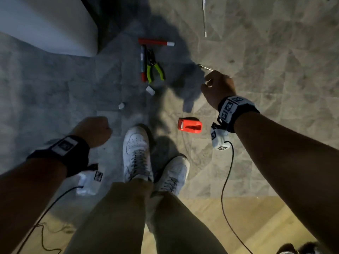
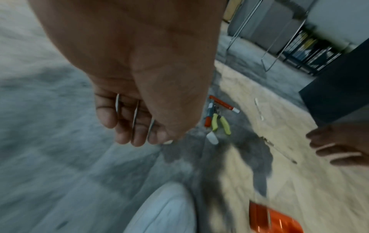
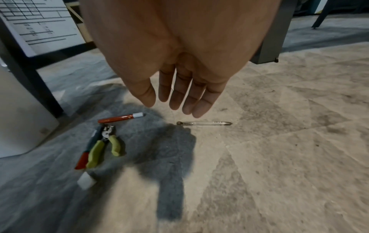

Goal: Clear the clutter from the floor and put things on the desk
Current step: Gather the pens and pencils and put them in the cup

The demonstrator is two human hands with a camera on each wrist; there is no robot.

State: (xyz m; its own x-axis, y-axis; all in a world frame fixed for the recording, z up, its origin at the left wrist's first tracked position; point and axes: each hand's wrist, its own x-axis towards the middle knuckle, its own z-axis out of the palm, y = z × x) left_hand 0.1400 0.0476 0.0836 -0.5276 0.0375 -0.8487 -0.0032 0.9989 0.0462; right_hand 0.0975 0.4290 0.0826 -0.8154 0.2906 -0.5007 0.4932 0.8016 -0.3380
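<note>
The right hand (image 3: 179,59) hangs with straight fingers (image 3: 176,97) above a slim clear pen (image 3: 203,123) lying on the grey tiled floor (image 3: 289,165), not touching it. The left hand (image 1: 93,130) is loosely curled, holding nothing

Right of the green-handled pliers (image 3: 105,136), bare floor (image 3: 279,157) lies open up to the clear pen (image 3: 203,123). A blue-red marker (image 3: 82,159) touches the pliers' left side; an orange marker (image 3: 117,118) lies beyond them, a white cap (image 3: 86,181) nearer.
</note>
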